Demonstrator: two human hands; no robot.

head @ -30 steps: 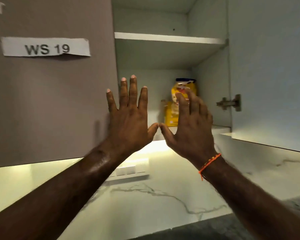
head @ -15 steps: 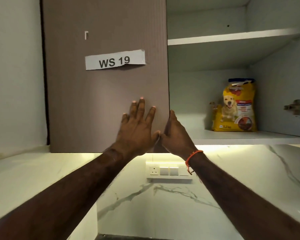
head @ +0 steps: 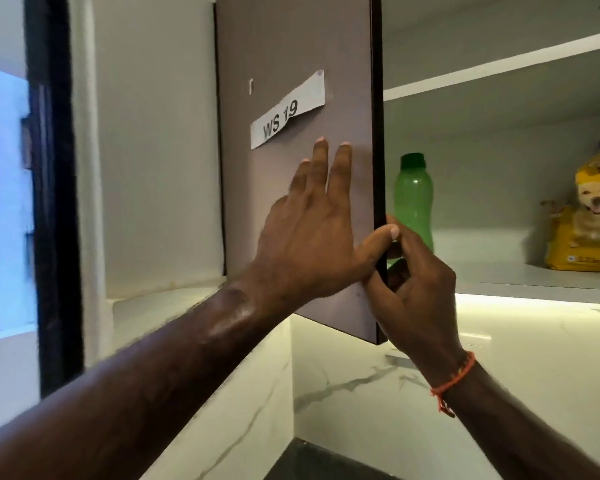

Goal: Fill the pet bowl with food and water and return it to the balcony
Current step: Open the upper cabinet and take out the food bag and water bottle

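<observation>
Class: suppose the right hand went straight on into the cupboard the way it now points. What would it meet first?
Probably the green bottle, which stands on the shelf just behind the right hand at the door edge. Depth is unclear, so this is a judgement.

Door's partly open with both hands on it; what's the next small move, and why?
Probably swing the cabinet door wider with the left hand, freeing the right hand for the green bottle, which stands just behind the door's edge; the dog food bag sits farther right.

bare forearms, orange thread bracelet, right wrist
</observation>
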